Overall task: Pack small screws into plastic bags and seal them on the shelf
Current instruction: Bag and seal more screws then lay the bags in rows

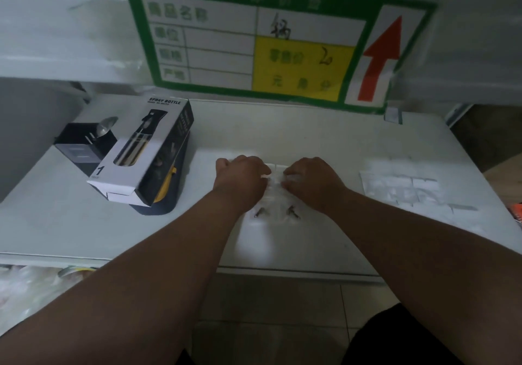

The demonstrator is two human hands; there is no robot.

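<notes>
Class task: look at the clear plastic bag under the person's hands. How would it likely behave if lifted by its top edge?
The clear plastic bag looks thin and crinkled, so it would probably hang floppy. It is likely light, holding only a few small screws. Those would probably slide to the bottom.

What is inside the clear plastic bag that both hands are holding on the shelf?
Two small dark screws lie inside the clear plastic bag, near its lower end. The left hand and right hand cover its upper sides, so anything there stays hidden.
</notes>
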